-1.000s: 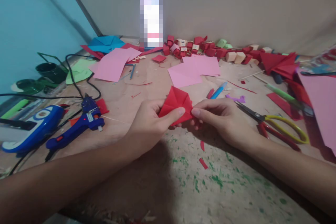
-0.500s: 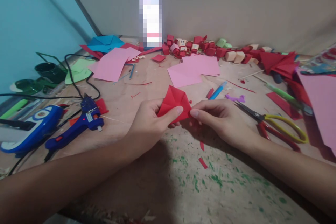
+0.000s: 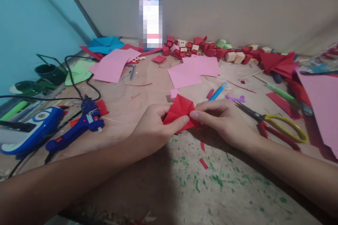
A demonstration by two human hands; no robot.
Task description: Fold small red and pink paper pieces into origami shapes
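A creased piece of red paper (image 3: 182, 107) is held up between my two hands over the middle of the table. My left hand (image 3: 161, 121) is closed on its left and lower side, thumb lying across the front. At its right edge, my right hand (image 3: 215, 114) pinches the paper between thumb and fingers. Some of the fingers behind the sheet are hidden. A small pink paper cube (image 3: 173, 94) shows just behind the red paper. Beyond my right hand lie a blue pen (image 3: 218, 91) and a purple paper scrap (image 3: 235, 98).
Scissors (image 3: 274, 123) with open blades lie right of my right hand. A blue glue gun (image 3: 84, 119) and its black cord lie left. Pink sheets (image 3: 185, 74), small paper cubes (image 3: 208, 50) and a bright blurred screen (image 3: 151, 21) stand or lie toward the back.
The red paper has shifted slightly right and down and tilted in my hands. The pink cube behind it now shows. My right thumb presses further onto the paper's right side.
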